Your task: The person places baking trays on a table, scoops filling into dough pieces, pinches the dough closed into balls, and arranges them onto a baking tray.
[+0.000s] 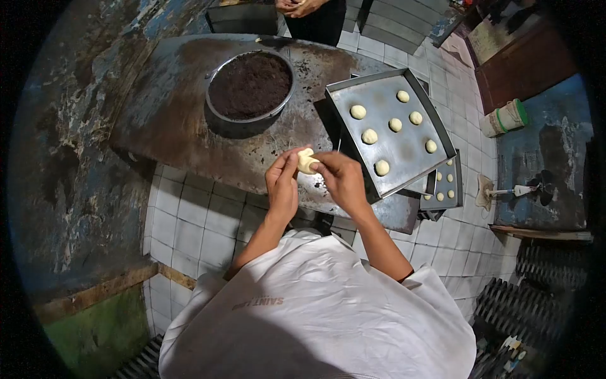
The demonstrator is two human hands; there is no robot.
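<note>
Between my two hands, over the table's near edge, is a small piece of pale dough (307, 162). My left hand (282, 180) grips it from the left with thumb and fingers. From the right, my right hand (341, 180) pinches the same piece. Beyond my hands stands a round metal bowl (210, 108) full of dark brown crumbly filling (250, 85). To the right, a square metal tray (413, 165) carries several round dough balls (395, 125), spaced apart.
The worn table (170, 101) spreads out ahead of me. More trays with dough balls (449, 183) sit lower, beneath the square tray. Across the table is another person's hand (302, 7). A white bucket with a green rim (505, 118) and a fan (536, 188) are at the right.
</note>
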